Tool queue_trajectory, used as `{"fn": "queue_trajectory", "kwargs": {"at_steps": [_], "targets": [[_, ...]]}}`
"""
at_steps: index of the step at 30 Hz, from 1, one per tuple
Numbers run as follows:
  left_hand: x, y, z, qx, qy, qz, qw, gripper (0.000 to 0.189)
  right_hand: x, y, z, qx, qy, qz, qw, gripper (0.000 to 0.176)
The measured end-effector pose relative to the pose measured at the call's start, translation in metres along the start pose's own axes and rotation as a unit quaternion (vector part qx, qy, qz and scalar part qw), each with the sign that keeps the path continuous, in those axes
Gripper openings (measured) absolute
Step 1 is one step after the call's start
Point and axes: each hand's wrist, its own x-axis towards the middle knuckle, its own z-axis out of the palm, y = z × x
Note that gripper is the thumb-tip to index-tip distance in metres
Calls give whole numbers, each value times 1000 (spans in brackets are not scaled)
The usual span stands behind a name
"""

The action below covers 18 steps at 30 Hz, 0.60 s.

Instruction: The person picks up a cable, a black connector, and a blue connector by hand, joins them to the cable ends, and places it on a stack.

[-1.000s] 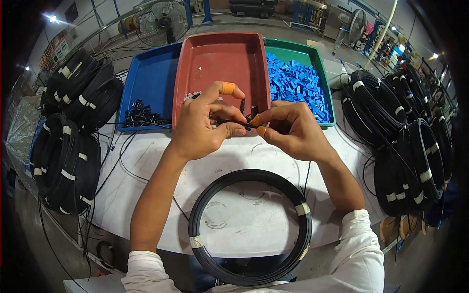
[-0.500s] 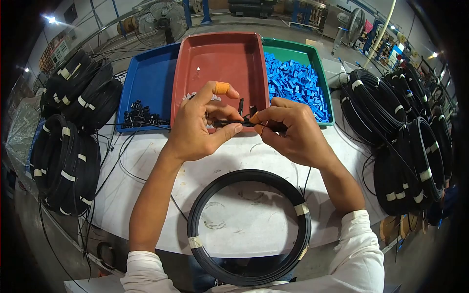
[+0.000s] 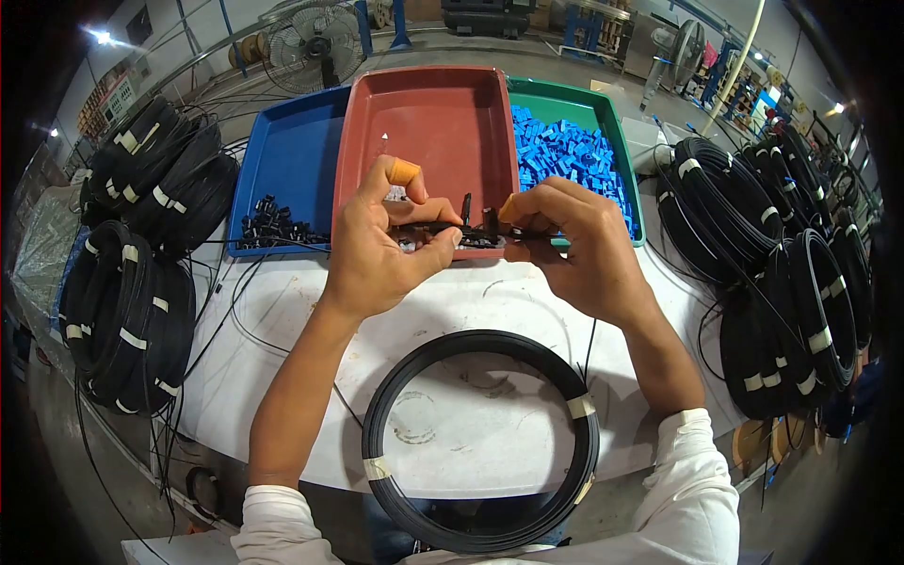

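Note:
Over the front edge of the red tray, my left hand pinches a thin black cable between thumb and index finger. My right hand is closed on the black cable's other part, just to the right. Small dark pieces lie between the fingertips, too small to make out. Orange tape wraps a finger on each hand. Below the hands a coil of black cable, bound with pale tape, rests at the table's front edge.
A blue tray with black parts stands left of the red one. To the right is a green tray of blue connectors. Taped black coils are piled on the left, and more coils on the right.
My right hand has turned and shifted slightly right. My left index finger has come down onto the cable, closer to the thumb.

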Motion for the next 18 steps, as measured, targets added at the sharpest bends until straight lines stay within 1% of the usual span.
{"fn": "queue_trajectory", "kwargs": {"at_steps": [4, 5, 7, 9, 10, 13, 17, 18], "targets": [[1, 1, -2, -29, 6, -13, 999, 42, 1, 1, 2, 6, 4, 28, 1000, 25], [0, 3, -1, -29, 7, -13, 999, 42, 0, 2, 7, -2, 7, 16, 1000, 24], [-2, 9, 0, 1, -13, -52, 999, 43, -3, 4, 16, -11, 9, 4, 1000, 23], [-2, 10, 4, -8, -9, -47, 999, 44, -4, 3, 25, 11, 81, -46, 996, 21], [-2, 10, 5, -18, -4, -42, 999, 44, -3, 2, 25, 0, 89, -75, 993, 18], [-3, 11, 6, -38, -9, -52, 998, 45, -7, 1, 24, -22, 104, -99, 989, 15], [-3, 15, 3, -37, -8, -59, 998, 44, -7, 0, 24, -8, 99, -97, 990, 13], [-3, 15, 3, -40, -17, -60, 997, 45, -7, 2, 25, -11, 102, -110, 989, 14]]}}
